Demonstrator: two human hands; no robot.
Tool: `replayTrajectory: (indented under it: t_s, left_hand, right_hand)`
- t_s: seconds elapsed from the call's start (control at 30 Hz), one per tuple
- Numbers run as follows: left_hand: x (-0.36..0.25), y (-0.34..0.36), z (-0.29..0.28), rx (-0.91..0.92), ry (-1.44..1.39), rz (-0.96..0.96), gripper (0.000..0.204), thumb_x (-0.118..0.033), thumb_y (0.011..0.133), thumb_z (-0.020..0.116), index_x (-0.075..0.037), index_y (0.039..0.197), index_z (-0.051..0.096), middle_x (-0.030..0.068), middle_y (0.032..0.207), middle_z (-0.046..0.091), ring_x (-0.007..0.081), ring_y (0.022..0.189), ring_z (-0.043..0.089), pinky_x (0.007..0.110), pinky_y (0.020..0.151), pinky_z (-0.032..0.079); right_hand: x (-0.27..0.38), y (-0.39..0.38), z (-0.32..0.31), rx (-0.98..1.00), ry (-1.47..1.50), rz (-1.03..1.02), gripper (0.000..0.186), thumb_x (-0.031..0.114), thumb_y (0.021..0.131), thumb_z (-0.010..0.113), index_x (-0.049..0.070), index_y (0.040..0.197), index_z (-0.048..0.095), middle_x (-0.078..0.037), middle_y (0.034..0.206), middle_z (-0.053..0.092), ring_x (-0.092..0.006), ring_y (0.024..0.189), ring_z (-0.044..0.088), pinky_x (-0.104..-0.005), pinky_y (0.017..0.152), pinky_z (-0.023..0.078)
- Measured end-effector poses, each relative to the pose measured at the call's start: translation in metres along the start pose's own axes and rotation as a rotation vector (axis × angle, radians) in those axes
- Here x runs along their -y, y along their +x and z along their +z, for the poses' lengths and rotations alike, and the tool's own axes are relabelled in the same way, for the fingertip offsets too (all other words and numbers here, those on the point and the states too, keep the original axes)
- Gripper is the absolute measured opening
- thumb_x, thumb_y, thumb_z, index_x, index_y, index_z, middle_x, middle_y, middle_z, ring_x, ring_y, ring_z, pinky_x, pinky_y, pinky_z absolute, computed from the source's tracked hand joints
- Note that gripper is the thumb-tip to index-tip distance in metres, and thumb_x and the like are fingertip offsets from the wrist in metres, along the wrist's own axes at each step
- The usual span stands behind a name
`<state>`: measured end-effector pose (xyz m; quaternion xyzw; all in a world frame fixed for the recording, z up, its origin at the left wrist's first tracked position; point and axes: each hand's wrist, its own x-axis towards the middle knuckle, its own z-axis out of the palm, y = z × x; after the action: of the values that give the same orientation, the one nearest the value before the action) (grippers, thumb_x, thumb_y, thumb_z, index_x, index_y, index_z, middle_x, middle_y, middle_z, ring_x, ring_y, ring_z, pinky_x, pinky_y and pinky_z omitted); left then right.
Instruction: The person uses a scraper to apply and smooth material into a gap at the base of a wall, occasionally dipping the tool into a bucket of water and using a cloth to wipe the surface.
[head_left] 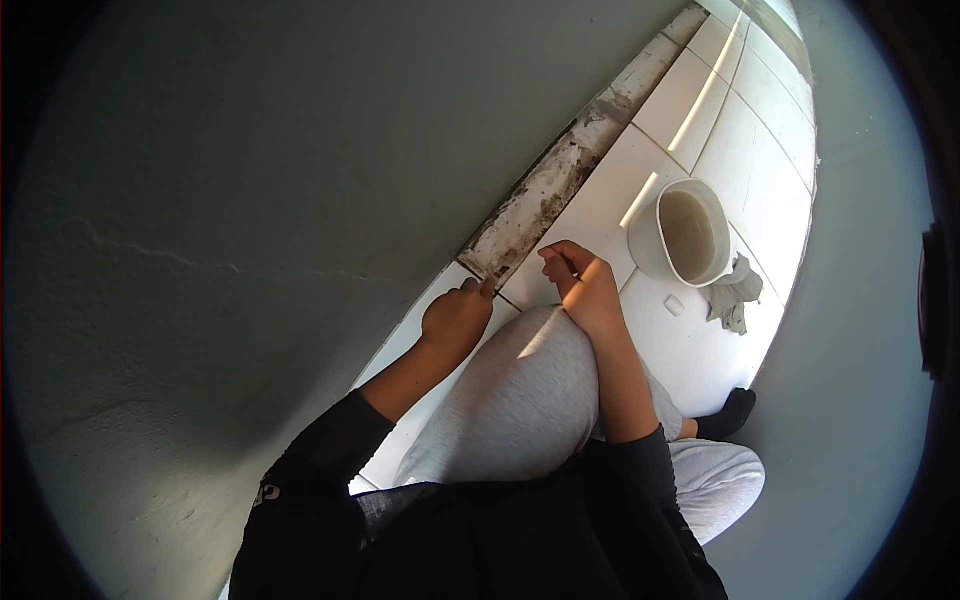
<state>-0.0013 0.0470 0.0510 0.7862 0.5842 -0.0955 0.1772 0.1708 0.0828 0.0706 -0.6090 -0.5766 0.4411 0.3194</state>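
My left hand [457,320] reaches to the near end of a bare, stained, mortar-streaked strip [540,200] along the wall's foot, its fingertips at or just above the tile joint, fingers slightly apart. My right hand [578,280] is raised over my grey-clad knee [520,400], to the right of the strip, with thumb and fingertips pinched; anything between them is too small to make out.
A grey wall [250,170] rises on the left. White tiles [750,150] run to the back right. A white bucket [647,230] of cloudy water stands there, with a grey cloth [732,300] and small white piece [674,304] nearby. My socked foot [727,415] lies right.
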Motion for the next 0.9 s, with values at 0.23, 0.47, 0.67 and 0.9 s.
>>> replayTrajectory:
  t_s: [0.23,0.47,0.67,0.9]
  left_hand:
    - [-0.010,0.047,0.000,-0.076,0.000,-0.006,0.042,-0.003,0.077,0.048,-0.003,0.119,0.047,0.0156,0.090,0.058,0.0261,0.070,0.063,0.034,0.056,0.052]
    - [0.001,-0.002,0.015,-0.089,0.040,0.014,0.046,-0.004,0.075,0.050,-0.004,0.121,0.047,0.0147,0.084,0.057,0.0242,0.061,0.063,0.033,0.048,0.051]
    - [-0.007,0.045,0.003,-0.091,-0.034,-0.045,0.046,-0.002,0.076,0.048,-0.003,0.121,0.046,0.0171,0.090,0.057,0.0276,0.068,0.063,0.033,0.056,0.052]
    - [0.003,-0.011,0.010,-0.018,0.024,-0.043,0.044,-0.002,0.076,0.051,-0.001,0.120,0.046,0.0158,0.090,0.057,0.0249,0.067,0.064,0.032,0.052,0.053]
  right_hand:
    - [-0.001,0.000,0.003,0.009,0.018,-0.012,0.019,0.019,0.083,0.055,0.003,0.089,0.063,-0.010,0.069,0.063,-0.0172,0.059,0.057,-0.0276,0.059,0.044]
    - [-0.006,0.002,-0.001,0.024,-0.008,0.005,0.019,0.020,0.083,0.055,0.003,0.090,0.063,-0.009,0.071,0.063,-0.0162,0.061,0.057,-0.0272,0.060,0.044]
    - [-0.004,0.000,0.005,0.044,0.043,0.032,0.019,0.020,0.084,0.055,0.004,0.090,0.064,-0.008,0.069,0.063,-0.0149,0.060,0.057,-0.0270,0.060,0.044]
    - [-0.004,0.000,-0.001,0.035,0.004,0.056,0.019,0.019,0.084,0.055,0.004,0.090,0.064,-0.009,0.070,0.063,-0.0153,0.061,0.057,-0.0268,0.061,0.044]
